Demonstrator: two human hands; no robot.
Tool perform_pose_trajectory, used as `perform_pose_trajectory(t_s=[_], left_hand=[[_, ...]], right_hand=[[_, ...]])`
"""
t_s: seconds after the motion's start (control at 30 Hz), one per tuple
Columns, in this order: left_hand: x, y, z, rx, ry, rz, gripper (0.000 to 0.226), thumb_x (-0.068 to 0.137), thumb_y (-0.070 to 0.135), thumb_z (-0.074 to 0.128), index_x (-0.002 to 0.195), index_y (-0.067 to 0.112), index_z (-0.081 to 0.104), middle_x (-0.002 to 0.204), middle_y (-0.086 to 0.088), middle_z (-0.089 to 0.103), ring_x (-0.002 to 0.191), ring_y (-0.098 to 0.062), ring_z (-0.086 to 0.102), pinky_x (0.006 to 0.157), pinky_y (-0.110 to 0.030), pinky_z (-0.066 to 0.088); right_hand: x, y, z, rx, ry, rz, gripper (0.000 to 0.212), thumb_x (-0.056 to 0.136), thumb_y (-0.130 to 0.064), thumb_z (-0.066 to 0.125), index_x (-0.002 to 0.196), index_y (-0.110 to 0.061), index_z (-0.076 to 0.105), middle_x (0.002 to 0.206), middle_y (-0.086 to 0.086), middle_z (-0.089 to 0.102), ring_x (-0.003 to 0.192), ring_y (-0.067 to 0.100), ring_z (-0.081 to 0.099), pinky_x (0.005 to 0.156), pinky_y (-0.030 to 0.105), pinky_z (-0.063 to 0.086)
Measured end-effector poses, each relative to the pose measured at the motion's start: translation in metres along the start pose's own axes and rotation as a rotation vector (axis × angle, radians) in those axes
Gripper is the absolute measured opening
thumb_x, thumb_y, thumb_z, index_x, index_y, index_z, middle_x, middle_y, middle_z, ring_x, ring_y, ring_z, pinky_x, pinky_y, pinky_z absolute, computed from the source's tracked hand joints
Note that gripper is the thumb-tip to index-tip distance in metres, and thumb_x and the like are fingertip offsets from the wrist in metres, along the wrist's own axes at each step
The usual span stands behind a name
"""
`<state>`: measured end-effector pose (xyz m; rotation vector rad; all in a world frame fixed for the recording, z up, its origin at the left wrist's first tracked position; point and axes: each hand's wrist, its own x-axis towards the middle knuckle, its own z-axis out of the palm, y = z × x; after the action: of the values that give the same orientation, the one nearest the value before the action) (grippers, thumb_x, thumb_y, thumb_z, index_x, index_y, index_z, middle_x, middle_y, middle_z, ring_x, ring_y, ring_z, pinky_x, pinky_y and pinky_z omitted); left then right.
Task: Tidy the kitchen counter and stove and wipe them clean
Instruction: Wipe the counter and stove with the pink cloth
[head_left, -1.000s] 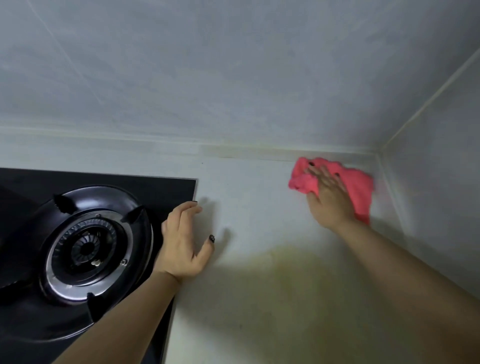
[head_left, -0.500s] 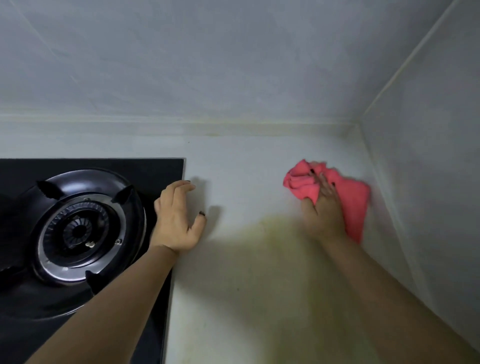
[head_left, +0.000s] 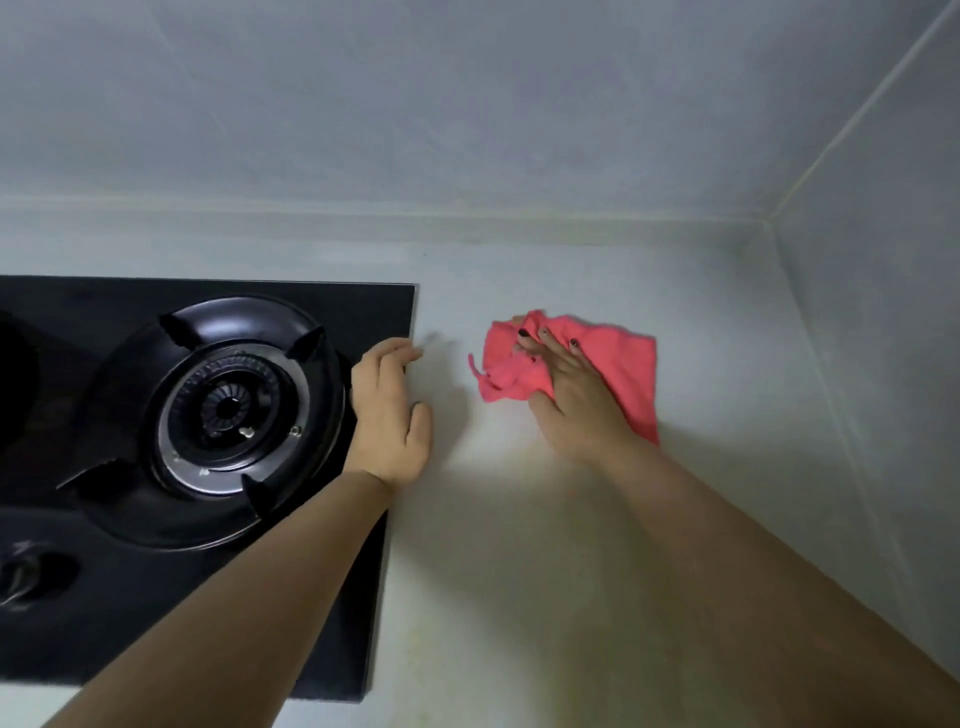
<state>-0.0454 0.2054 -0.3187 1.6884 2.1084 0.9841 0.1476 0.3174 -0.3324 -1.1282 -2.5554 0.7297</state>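
The right hand (head_left: 576, 400) lies flat on a pink cloth (head_left: 618, 364), fingers extended and spread, pressing it onto the pale counter (head_left: 519, 545); nothing is pinched or curled round, the palm and fingers simply bear down on the fabric. The cloth is crumpled toward its left edge, with a loose thread or corner trailing there, and it spreads flatter to the right of the wrist. It sits on the counter between the stove and the corner where the two tiled walls (head_left: 467, 104) meet, apart from both. The left hand (head_left: 389, 410) rests at the right edge of the black glass gas stove (head_left: 332, 597), fingers loosely bent and holding nothing, the thumb lying on the counter just beside the glass. A round burner (head_left: 228, 410) with a black pan support sits next to that hand, and a control knob (head_left: 21, 577) shows at the lower left. A yellowish discolouration marks the counter nearer the camera, between the two forearms. Motion blur softens the fingertips and cloth edge.
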Motion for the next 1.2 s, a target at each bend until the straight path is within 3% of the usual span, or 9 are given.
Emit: perform_pose_trajectory(t_s=[0.13,0.23,0.4,0.7,0.83,0.97,1.07,1.2], left_hand=[[-0.014,-0.004,0.001,-0.029,-0.019,0.031,0.057,0.069,0.017,0.034,0.12,-0.007,0.048,0.128,-0.021,0.044,0.12,-0.033,0.04,0.108,-0.04,0.03],[-0.007,-0.004,0.002,-0.077,0.02,0.011,0.056,0.068,0.016,0.034,0.117,-0.008,0.049,0.125,-0.021,0.046,0.119,-0.032,0.041,0.109,-0.038,0.031],[-0.007,-0.004,0.001,-0.12,0.087,0.009,0.053,0.067,0.015,0.036,0.113,-0.006,0.052,0.123,-0.019,0.049,0.118,-0.032,0.044,0.106,-0.037,0.034],[-0.012,-0.005,0.0,-0.225,0.234,-0.052,0.053,0.068,0.003,0.039,0.121,-0.002,0.048,0.123,-0.013,0.046,0.115,-0.024,0.045,0.102,-0.041,0.039],[-0.011,-0.005,0.001,-0.246,0.211,-0.028,0.053,0.067,0.005,0.04,0.118,-0.004,0.049,0.12,-0.015,0.047,0.111,-0.023,0.046,0.099,-0.04,0.04],[-0.012,-0.006,0.001,-0.226,0.158,0.056,0.049,0.069,0.014,0.038,0.114,-0.003,0.051,0.115,-0.01,0.049,0.106,-0.028,0.047,0.095,-0.039,0.04],[-0.011,-0.009,0.002,-0.204,0.199,0.051,0.041,0.074,0.014,0.037,0.108,-0.001,0.055,0.111,-0.007,0.049,0.105,-0.022,0.047,0.094,-0.032,0.039],[-0.009,-0.011,0.003,-0.202,0.247,0.016,0.031,0.087,0.017,0.038,0.103,-0.001,0.057,0.107,-0.009,0.052,0.102,-0.015,0.045,0.093,-0.02,0.036]], right_hand=[[0.052,-0.013,0.012,-0.163,-0.03,0.091,0.058,0.093,-0.029,0.034,0.149,-0.015,0.029,0.159,-0.002,0.019,0.148,0.015,0.003,0.119,0.035,-0.003],[0.059,-0.027,0.022,-0.218,-0.098,-0.027,0.055,0.096,-0.024,0.04,0.15,-0.017,0.028,0.159,-0.004,0.018,0.148,0.015,0.001,0.119,0.037,-0.007],[0.015,-0.056,0.04,-0.069,-0.169,-0.309,0.061,0.088,-0.032,0.023,0.141,-0.01,0.045,0.15,0.004,0.04,0.146,0.02,0.019,0.121,0.04,0.004],[-0.055,-0.064,0.062,0.022,-0.274,-0.466,0.053,0.084,-0.028,0.04,0.129,-0.007,0.058,0.139,0.01,0.053,0.138,0.025,0.038,0.117,0.039,0.013],[-0.024,-0.055,0.045,0.109,-0.211,-0.374,0.052,0.085,-0.015,0.051,0.137,-0.009,0.051,0.145,0.007,0.046,0.141,0.019,0.031,0.119,0.039,0.016],[0.034,-0.045,0.031,0.066,-0.115,-0.14,0.06,0.084,-0.017,0.043,0.144,-0.009,0.04,0.154,0.006,0.031,0.146,0.018,0.02,0.119,0.031,0.005],[0.074,-0.047,0.031,-0.008,-0.091,-0.009,0.06,0.092,-0.014,0.044,0.149,-0.012,0.029,0.158,0.003,0.021,0.147,0.015,0.011,0.118,0.031,0.0],[0.078,-0.055,0.036,-0.102,-0.139,-0.017,0.058,0.095,-0.018,0.039,0.151,-0.013,0.024,0.159,0.001,0.019,0.148,0.015,0.007,0.118,0.034,-0.005]])
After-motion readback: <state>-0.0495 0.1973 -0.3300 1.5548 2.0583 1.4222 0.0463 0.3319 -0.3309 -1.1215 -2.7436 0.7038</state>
